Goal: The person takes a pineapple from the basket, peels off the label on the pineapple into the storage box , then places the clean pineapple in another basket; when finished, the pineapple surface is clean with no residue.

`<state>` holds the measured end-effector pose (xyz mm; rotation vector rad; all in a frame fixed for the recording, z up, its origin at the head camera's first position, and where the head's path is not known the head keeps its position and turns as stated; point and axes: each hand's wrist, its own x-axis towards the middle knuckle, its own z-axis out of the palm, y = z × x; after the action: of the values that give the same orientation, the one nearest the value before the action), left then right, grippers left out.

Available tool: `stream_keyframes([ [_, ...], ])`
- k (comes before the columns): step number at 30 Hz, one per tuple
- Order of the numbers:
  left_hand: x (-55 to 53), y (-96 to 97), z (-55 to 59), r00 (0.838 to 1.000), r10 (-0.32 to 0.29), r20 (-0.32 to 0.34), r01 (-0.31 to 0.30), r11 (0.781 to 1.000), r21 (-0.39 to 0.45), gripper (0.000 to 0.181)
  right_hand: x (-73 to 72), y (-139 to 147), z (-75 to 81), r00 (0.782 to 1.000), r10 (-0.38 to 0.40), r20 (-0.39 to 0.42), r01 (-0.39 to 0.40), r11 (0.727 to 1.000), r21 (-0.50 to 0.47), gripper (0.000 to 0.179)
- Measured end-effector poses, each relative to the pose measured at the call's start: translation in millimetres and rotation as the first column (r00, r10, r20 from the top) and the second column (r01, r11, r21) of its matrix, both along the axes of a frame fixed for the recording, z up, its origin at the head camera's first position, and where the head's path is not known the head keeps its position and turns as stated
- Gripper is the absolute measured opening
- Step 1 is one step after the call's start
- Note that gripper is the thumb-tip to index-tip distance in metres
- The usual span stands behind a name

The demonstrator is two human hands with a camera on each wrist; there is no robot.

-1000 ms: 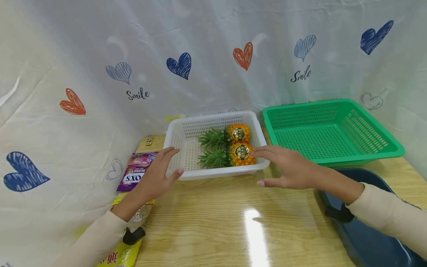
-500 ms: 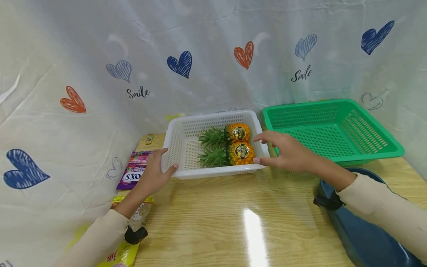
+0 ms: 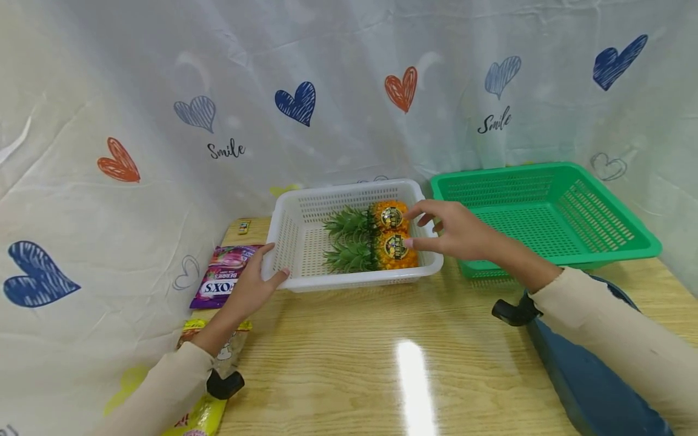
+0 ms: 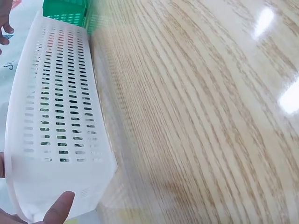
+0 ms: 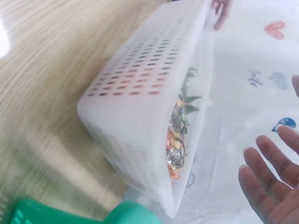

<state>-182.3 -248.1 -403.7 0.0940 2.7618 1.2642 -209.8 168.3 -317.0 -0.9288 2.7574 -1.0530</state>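
Note:
A white perforated basket (image 3: 354, 280) stands on the wooden table with two small pineapples lying side by side in its right half. Both the nearer pineapple (image 3: 394, 257) and the farther pineapple (image 3: 392, 208) carry a round dark-and-gold label, leaves pointing left. At the basket's front left corner my left hand (image 3: 252, 287) holds on, thumb against the front wall and fingers along the left side. My right hand (image 3: 460, 231) hovers over the basket's right rim, fingers loosely bent above the pineapples and holding nothing. In the right wrist view its fingers (image 5: 268, 172) are spread apart from the basket.
A green basket (image 3: 551, 262) stands right of the white one. A dark blue tub (image 3: 594, 375) lies under my right forearm. Along the left edge are a purple candy bag (image 3: 218, 287), a yellow-topped clear bag (image 3: 233, 350), a yellow bag (image 3: 202, 418) and a tiny yellow packet (image 3: 243, 227).
My left hand has come down onto the basket's left corner and stays there. My right hand has moved up and left, from the front right rim to above the pineapples.

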Motion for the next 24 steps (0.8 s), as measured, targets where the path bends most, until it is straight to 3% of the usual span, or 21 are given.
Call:
stream_keyframes([
  [6,-1.1,-1.8,-4.9,1.000,0.005,0.016,-0.006,0.999,0.052,0.078,-14.4,-10.6,6.1,0.999,0.012,0.030,-0.013,1.000,0.009,0.048],
  [15,-0.9,-0.1,-3.1,0.999,0.027,0.020,-0.028,0.998,0.049,0.075,-41.7,-25.7,15.3,0.998,0.032,0.046,-0.034,0.998,0.050,0.045],
  [24,0.8,3.2,0.0,0.998,0.045,0.032,-0.046,0.998,0.043,0.070,-66.8,-34.6,11.2,0.992,0.023,0.121,-0.036,0.994,0.107,0.047],
])
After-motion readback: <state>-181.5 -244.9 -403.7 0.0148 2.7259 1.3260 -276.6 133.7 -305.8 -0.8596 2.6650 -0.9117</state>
